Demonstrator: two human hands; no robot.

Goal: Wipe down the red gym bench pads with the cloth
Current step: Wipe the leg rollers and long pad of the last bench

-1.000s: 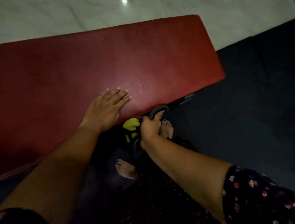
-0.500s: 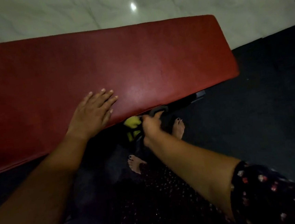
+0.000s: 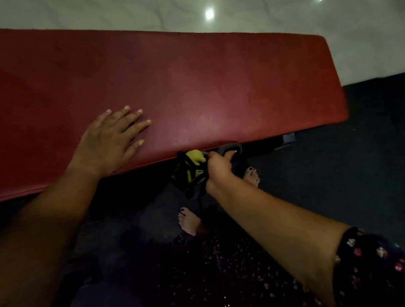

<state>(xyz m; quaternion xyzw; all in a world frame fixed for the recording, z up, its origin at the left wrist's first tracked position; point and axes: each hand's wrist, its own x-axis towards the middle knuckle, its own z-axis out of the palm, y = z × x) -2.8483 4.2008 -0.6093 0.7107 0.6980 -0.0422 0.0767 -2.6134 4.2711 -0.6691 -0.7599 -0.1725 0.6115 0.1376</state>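
The red bench pad [image 3: 190,81] stretches across the view from the left edge to the right. My left hand [image 3: 112,139] lies flat on its near part, fingers straight and spread. My right hand [image 3: 218,167] grips a yellow-and-black cloth [image 3: 192,170] against the pad's near side edge, just under the rim. Part of the cloth hangs down below the hand. A dark grey curved piece [image 3: 230,148] shows at my fingertips; I cannot tell what it is.
Black floor matting [image 3: 370,175] lies under and to the right of the bench. Pale glossy tile floor [image 3: 232,3] runs behind it. My two bare feet [image 3: 251,176] stand close to the bench, under my right arm. A bench frame part [image 3: 288,138] shows under the pad's right end.
The view has swung, so the pad now reaches further right. My left hand has slid left along the pad. My right hand keeps the cloth at the pad's near edge.
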